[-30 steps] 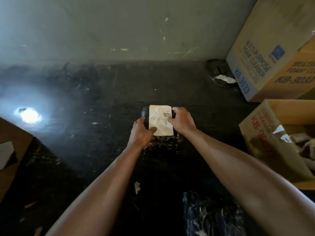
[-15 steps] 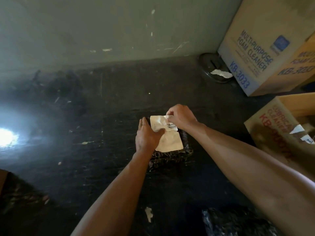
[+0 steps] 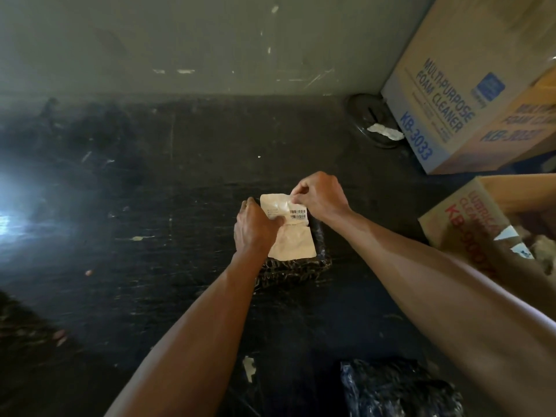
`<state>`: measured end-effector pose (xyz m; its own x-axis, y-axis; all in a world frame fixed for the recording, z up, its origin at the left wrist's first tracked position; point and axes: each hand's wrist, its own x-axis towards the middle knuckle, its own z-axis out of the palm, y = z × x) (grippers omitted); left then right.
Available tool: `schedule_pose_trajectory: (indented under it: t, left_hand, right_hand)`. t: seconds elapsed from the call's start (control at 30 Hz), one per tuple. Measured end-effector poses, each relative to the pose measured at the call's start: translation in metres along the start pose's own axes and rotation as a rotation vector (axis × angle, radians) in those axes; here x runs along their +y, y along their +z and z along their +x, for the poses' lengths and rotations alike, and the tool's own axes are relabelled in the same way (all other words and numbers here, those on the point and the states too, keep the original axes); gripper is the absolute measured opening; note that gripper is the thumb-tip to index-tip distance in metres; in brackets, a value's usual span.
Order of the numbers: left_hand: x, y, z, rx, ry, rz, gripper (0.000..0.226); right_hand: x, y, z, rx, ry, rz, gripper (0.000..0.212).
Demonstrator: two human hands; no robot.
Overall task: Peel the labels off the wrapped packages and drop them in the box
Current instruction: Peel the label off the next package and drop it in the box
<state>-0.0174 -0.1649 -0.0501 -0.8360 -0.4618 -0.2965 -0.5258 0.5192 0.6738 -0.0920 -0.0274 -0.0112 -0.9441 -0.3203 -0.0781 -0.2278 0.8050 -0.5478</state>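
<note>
A single head-worn wide-angle camera looks forward and down, close over the floor (image 3: 180,206); wall (image 3: 210,40) at 12 o'clock, box (image 3: 451,215) at 3.

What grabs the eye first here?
The pale label at centre: the right hand pinches its top corner while the left hand grips the black wrapped package beneath, thumb on the label. Next come the white glare on the dark surface at far left, and the open cardboard box at the right edge.
</note>
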Motion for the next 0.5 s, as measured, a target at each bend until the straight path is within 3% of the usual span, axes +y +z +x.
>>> schedule_pose_trajectory:
  t: [0.33, 0.5]
  left_hand:
    - [0.001, 0.003, -0.003, 0.02, -0.01, 0.002, 0.079]
    - [-0.002, -0.001, -0.009, -0.014, 0.01, -0.036, 0.092]
  right_hand:
    - [-0.004, -0.01, -0.003, -0.038, -0.061, 0.016, 0.004]
    - [-0.003, -0.012, -0.009, -0.046, -0.053, 0.047, 0.004]
